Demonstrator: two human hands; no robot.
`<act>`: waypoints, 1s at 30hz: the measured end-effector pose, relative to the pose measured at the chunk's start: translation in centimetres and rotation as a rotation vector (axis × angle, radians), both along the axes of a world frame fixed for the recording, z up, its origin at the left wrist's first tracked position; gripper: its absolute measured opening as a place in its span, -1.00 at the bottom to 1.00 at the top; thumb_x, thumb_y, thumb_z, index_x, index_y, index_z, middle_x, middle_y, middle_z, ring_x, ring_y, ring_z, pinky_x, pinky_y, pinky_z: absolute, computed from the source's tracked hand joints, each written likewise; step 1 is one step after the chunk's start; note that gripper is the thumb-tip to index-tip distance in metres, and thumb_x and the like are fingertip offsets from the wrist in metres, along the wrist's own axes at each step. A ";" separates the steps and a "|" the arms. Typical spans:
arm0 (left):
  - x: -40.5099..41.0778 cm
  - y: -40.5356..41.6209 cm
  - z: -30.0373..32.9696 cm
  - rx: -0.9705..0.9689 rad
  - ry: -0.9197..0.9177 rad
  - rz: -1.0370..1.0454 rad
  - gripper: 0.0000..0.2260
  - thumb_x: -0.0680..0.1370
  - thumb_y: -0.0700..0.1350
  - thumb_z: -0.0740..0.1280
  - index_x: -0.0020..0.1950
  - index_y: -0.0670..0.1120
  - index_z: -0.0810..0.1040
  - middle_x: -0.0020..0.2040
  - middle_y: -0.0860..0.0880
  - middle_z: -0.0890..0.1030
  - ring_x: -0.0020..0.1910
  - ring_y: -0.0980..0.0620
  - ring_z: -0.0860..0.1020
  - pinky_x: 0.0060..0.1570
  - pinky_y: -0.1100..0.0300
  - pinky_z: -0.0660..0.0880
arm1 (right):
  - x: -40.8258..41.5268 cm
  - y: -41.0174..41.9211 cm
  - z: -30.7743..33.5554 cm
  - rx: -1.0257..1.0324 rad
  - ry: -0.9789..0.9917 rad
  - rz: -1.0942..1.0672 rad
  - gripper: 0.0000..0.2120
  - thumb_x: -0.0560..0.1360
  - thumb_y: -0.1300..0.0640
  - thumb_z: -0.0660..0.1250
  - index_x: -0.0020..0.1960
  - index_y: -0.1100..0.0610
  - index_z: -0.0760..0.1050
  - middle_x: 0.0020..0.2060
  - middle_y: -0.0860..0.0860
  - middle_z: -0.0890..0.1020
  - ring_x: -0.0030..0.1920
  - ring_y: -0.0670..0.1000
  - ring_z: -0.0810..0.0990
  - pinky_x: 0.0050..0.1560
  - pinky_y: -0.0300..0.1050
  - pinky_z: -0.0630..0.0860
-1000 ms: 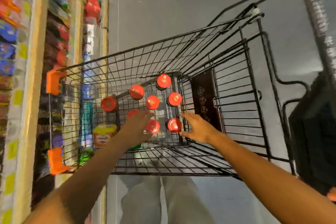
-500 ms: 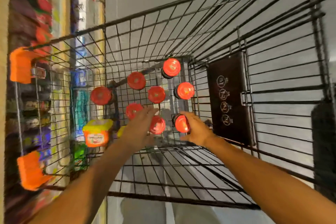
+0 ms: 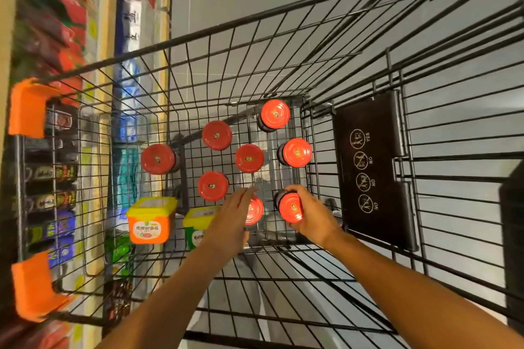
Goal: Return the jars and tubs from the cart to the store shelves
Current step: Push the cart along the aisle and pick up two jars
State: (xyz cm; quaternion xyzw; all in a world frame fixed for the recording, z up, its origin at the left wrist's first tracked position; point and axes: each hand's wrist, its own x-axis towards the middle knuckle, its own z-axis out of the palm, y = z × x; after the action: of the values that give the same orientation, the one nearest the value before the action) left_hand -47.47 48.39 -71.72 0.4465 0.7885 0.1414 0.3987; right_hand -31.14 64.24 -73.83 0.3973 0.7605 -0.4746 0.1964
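Observation:
Several dark jars with red lids stand on the floor of the black wire cart (image 3: 354,71). My right hand (image 3: 310,217) is wrapped around the nearest right jar (image 3: 289,207), which tilts toward me. My left hand (image 3: 229,224) reaches down over the neighbouring jar (image 3: 254,210), fingers spread around its lid; I cannot tell whether it grips. An orange tub with a yellow lid (image 3: 149,219) and a green tub with a yellow lid (image 3: 197,225) sit at the cart's left side.
Store shelves (image 3: 56,22) packed with colourful packets run along the left, close against the cart. Orange bumpers (image 3: 28,106) mark the cart's left corners. A black child-seat flap (image 3: 371,170) with white symbols hangs on the right wall. Grey floor lies beyond.
My view has dropped closer into the cart. My right hand has closed on the nearest right jar and tipped it. My left hand has moved over the jar beside it.

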 end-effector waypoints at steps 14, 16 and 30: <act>0.2 0.1 -1.6 -0.020 -0.098 0.291 -0.39 0.33 -0.35 0.52 0.31 -0.02 0.45 0.17 -0.07 0.61 0.15 -0.09 0.58 0.02 0.12 0.51 | 0.5 0.1 -0.2 0.018 0.008 -0.044 -0.31 0.28 0.15 0.64 0.29 -0.10 0.38 0.08 -0.10 0.59 0.10 0.00 0.61 0.15 -0.03 0.59; -0.1 0.1 0.7 -0.036 -0.098 0.237 -0.36 0.33 -0.26 0.55 0.35 0.03 0.42 0.21 -0.04 0.60 0.19 -0.09 0.58 0.07 0.03 0.56 | 0.3 0.5 1.8 0.020 0.018 -0.026 -0.29 0.26 0.10 0.65 0.29 -0.09 0.38 0.08 -0.08 0.61 0.09 0.01 0.62 0.14 0.02 0.60; -4.1 -3.0 32.3 0.413 -0.129 0.471 -0.40 0.28 -0.22 0.64 0.15 0.15 0.43 -0.09 0.18 0.64 -0.13 0.34 0.59 -0.15 0.54 0.41 | -2.7 0.3 33.9 0.207 0.491 -0.232 -0.36 0.24 -0.02 0.70 0.21 -0.19 0.46 -0.01 -0.21 0.67 0.02 -0.28 0.64 0.03 -0.40 0.52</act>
State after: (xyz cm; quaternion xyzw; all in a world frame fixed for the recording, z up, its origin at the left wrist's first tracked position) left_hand -51.60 45.35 -39.44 0.3131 0.7979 0.4151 0.3050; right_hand -33.79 64.57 -39.89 0.3729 0.7791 -0.4957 -0.0908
